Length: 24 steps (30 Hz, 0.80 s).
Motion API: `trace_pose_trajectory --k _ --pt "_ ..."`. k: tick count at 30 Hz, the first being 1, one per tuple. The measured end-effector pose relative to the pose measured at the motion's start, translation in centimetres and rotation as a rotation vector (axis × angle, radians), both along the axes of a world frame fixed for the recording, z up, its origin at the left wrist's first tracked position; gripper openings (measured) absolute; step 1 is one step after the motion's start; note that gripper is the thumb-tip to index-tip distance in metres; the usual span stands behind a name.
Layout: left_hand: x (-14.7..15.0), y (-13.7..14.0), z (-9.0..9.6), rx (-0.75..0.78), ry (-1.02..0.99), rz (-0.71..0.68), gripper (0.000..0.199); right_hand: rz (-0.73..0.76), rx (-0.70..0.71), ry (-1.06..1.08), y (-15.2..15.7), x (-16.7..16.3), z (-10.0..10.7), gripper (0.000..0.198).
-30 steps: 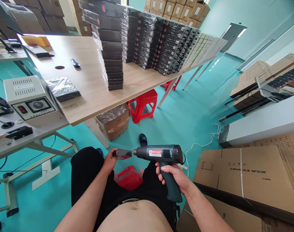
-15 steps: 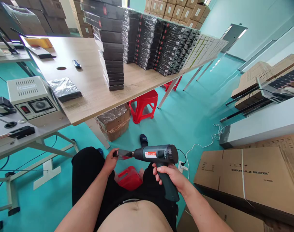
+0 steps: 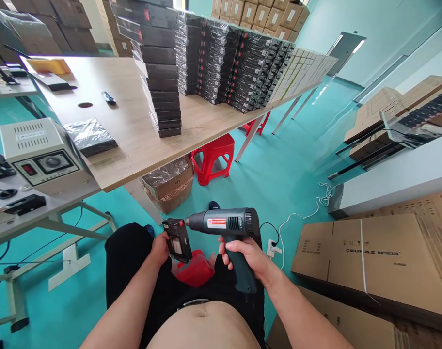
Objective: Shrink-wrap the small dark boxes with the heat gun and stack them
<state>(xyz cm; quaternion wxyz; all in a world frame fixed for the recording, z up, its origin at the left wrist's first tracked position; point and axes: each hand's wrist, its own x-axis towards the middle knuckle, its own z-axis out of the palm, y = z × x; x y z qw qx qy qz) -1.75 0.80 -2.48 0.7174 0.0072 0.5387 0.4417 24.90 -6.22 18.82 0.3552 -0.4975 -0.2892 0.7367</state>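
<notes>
My right hand [image 3: 244, 254] is wrapped round the handle of a dark heat gun [image 3: 224, 223], which points left. In my left hand [image 3: 160, 249] is a small black box [image 3: 177, 241] with a pale panel on its face, gripped by its left edge. The gun's nozzle sits close to the box's upper right corner; whether they touch I cannot tell. Beneath the box, between my legs, is a red plastic stool [image 3: 196, 271].
A wooden table [image 3: 130, 131] bears a tall stack of black boxes [image 3: 165, 92], rows of film-wrapped boxes [image 3: 215, 63] and one wrapped box [image 3: 90, 137]. At left stands a control unit [image 3: 42, 155]. Large cartons [image 3: 352, 252] lie at right, near a white cable [image 3: 297, 215] on the floor.
My left hand has turned the box so its broad face shows. The heat gun has shifted left and slightly up, my right hand still holding it. The view has shifted slightly.
</notes>
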Motion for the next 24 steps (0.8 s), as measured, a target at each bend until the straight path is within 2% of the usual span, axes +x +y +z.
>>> trace_pose_trajectory --k 4,7,9,12,15,19,21,24 --pt "-0.3 0.3 0.5 -0.008 -0.026 0.068 0.020 0.236 -0.032 -0.086 -1.4 0.2 0.7 0.025" --pt "-0.4 0.3 0.9 -0.004 -0.069 0.129 0.023 0.346 -0.060 -0.137 -3.0 1.0 0.6 0.022" --pt "-0.4 0.3 1.0 0.022 -0.088 0.155 0.022 0.329 -0.071 -0.144 -4.0 1.4 0.1 0.025" --pt "-0.4 0.4 1.0 0.040 -0.103 0.173 0.020 0.219 -0.111 -0.112 -5.0 1.3 -0.7 0.030" --pt "-0.3 0.6 1.0 0.037 -0.079 0.204 0.019 0.187 -0.144 -0.047 -5.2 0.6 -1.0 0.032" --pt "-0.4 0.7 1.3 0.017 -0.064 0.252 0.017 0.121 -0.134 -0.097 -5.2 0.0 -1.0 0.029" --pt "-0.4 0.6 1.5 0.025 -0.057 0.267 0.016 0.135 -0.143 -0.080 -5.2 0.1 -0.9 0.030" --pt "-0.4 0.4 1.8 0.064 -0.066 0.235 0.020 0.233 -0.135 -0.020 -5.4 0.5 -0.9 0.032"
